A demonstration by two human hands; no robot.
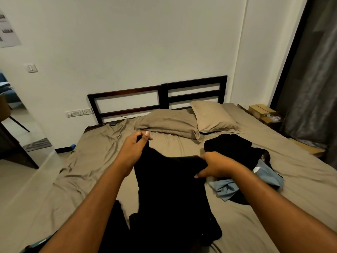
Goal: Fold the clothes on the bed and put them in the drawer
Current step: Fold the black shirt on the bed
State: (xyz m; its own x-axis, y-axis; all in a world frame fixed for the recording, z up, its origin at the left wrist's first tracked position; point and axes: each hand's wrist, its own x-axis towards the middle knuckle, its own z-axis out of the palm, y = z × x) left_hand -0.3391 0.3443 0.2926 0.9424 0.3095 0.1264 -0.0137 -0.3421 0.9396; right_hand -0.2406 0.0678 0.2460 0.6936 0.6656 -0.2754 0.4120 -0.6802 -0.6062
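1. Far left, on the wall: we record a paper sheet (7,30); its print is too small for us to read.
2. Below it, a light switch (32,68).
3. Low on the wall, just beside the headboard's left post, a socket panel (79,112).
4. We enter the bed (87,161), with a taupe sheet creased toward its left edge.
5. Over the middle of the bed we note the left hand (135,145), raised, with thumb and fingertips pressed together and pinching one upper corner of the black garment (169,189).
6. The black garment is held up between both hands, and its top edge sags between them. Its lower part hangs down and gathers on the sheet at the bed's near edge. We cannot tell what kind of garment it is.
7. At the bed's far edge, against the wall, stands the headboard (160,95) of dark slats.
8. At the same far edge lie a left pillow (169,123), flat, and a right pillow (213,115), propped partly on it.
9. We note the right hand (213,164), fingers curled over the garment's other upper corner and thumb underneath, gripping the cloth.
10. On the right half of the bed, just beside that hand, lies a pile of clothes (229,147), unfolded, with black pieces on top. A light blue garment (269,177) lies at its near side.
11. Off the bed's far right corner, a cardboard box (260,110).
12. Far right, a dark grey curtain (313,70).
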